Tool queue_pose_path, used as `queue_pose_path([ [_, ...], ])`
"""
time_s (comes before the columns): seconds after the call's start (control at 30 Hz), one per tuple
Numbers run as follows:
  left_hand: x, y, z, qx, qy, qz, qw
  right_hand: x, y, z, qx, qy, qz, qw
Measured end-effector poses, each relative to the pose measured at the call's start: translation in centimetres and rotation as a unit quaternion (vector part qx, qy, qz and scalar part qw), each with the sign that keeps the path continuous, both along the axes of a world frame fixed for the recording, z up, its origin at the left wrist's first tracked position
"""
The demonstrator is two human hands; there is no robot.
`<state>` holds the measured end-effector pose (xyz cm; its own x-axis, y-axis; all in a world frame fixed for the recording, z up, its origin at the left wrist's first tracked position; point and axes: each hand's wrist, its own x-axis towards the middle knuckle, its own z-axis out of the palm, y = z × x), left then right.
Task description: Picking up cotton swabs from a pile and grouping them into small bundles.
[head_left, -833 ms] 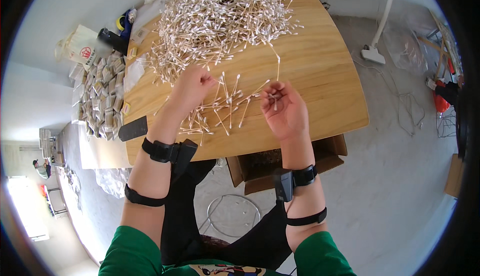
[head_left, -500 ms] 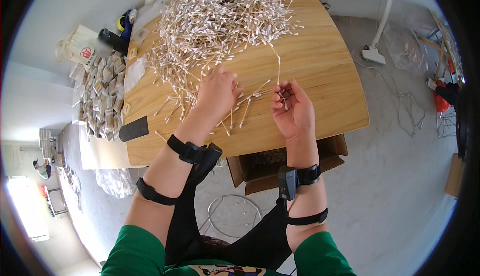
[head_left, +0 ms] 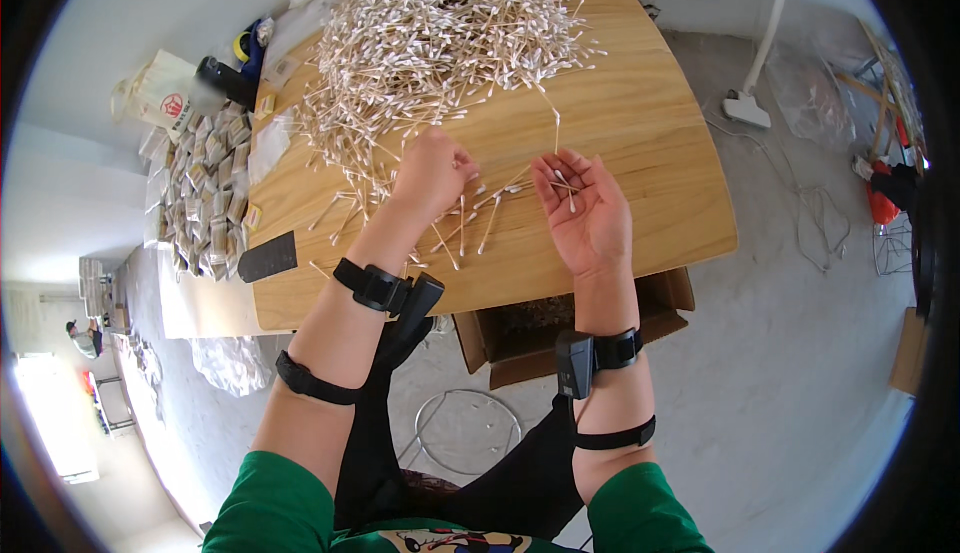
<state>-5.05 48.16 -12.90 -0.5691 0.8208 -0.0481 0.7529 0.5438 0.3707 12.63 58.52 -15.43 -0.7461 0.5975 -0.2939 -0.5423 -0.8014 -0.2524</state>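
Observation:
A big heap of cotton swabs (head_left: pixel 450 38) with white tips covers the far part of the wooden table (head_left: pixel 640 153). My right hand (head_left: pixel 592 223) is palm up over the near table, its fingers loosely curled, holding a few cotton swabs (head_left: pixel 567 193) across the palm. Just beyond its fingertips, a couple of swabs form a bent line toward the heap. My left hand (head_left: pixel 430 173) is back up by the heap's near edge, fingers bent together; whatever they pinch is hidden. Several loose swabs (head_left: pixel 490 225) lie between and below the hands.
Bundled packs (head_left: pixel 205 198) are stacked at the left beside the table, near a dark flat card (head_left: pixel 270 258). An open cardboard box (head_left: pixel 650 318) sits under the near edge. A round metal stool frame (head_left: pixel 468 433) stands below. A white pole base (head_left: pixel 746 110) and cable lie on the right floor.
My right hand's fingers have uncurled, showing the swabs in the palm. My left hand has shifted slightly left, with its fingers still bent.

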Motion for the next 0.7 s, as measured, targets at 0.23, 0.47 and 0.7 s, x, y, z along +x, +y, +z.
queue_pose_path([
  [0.23,3.3,1.1,2.9,0.180,-0.126,-0.028,0.975,-0.6,-1.0,-0.1,-0.009,0.021,0.065,0.998],
  [0.47,2.9,-0.8,0.9,0.034,-0.020,-0.079,0.996,0.0,-0.1,-0.2,-0.023,-0.003,0.011,1.000],
  [0.7,3.2,-1.0,-0.1,0.009,0.028,-0.052,0.998,1.2,1.5,-0.2,-0.009,-0.042,-0.055,0.998],
])
